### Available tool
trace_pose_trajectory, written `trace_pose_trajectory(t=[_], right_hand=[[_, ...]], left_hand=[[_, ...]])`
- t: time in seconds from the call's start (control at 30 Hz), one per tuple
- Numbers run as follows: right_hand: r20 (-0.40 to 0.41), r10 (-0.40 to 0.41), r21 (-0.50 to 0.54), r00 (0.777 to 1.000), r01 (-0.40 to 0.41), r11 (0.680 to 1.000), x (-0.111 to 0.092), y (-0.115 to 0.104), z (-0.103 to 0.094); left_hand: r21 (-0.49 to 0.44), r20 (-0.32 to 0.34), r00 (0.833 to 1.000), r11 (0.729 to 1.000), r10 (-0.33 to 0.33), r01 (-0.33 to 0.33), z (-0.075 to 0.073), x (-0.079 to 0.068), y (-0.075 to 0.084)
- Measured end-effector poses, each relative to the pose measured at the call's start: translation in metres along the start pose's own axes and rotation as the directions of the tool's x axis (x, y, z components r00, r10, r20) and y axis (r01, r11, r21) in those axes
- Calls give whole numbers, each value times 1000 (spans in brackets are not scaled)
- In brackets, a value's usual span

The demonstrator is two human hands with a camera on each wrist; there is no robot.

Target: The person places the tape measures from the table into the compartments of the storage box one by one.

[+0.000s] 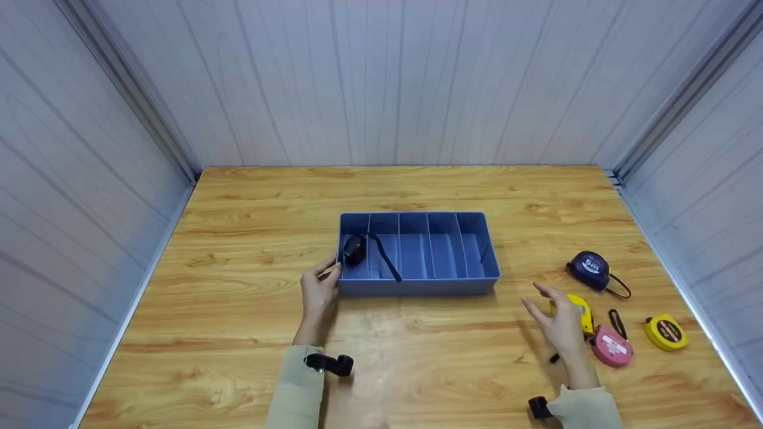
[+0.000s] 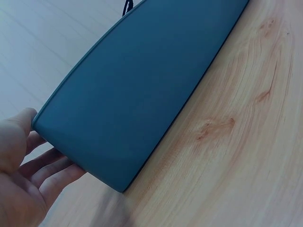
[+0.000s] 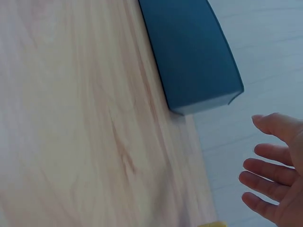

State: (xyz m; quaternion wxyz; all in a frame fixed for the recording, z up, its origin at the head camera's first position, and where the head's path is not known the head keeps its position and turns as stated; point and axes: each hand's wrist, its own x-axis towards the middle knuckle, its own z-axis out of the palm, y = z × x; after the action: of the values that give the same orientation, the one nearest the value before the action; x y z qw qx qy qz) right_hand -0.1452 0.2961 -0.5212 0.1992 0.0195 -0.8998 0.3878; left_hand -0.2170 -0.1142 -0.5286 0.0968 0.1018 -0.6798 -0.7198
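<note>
Fingers of my left hand [image 1: 318,292] hold the blue tray [image 1: 417,288] by its left end; my right fingers [image 1: 549,290], parted and unladen, partly hide a yellow tape measure [image 1: 582,308]. I'd steady lightly and grip squarely.

wood-grain table [image 1: 226,292], pale streaked walls [image 1: 381,83] around it, grey corner posts [image 1: 134,92]

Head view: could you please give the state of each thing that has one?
Blue compartment tray: upright
Black strapped object: in the tray's leftmost compartment
Navy tape measure: label up
Pink tape measure: label up
Rightmost yellow tape measure: label up
Other yellow tape measure: partly hidden
Left grip: holding the tray
Right grip: thumb and fingers apart, holding nothing
</note>
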Motion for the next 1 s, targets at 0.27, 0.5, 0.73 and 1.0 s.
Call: trace_pose_trajectory(t=[0.27,0.5,0.73,1.0], right_hand=[[50,94,-42,994,-92,995,-1,14,-8],[38,106,-115,994,-101,988,1,23,-17],[70,122,-95,990,-115,989,3,36,-27],[92,105,-139,990,-92,986,3,48,-34]], left_hand=[[26,-11,1000,999,22,-21,1,-1,1],[5,-22,999,1000,28,-28,2,1,-3],[44,-21,1000,999,20,-19,0,1,-4],[41,-14,1000,999,8,-7,1,1,-5]])
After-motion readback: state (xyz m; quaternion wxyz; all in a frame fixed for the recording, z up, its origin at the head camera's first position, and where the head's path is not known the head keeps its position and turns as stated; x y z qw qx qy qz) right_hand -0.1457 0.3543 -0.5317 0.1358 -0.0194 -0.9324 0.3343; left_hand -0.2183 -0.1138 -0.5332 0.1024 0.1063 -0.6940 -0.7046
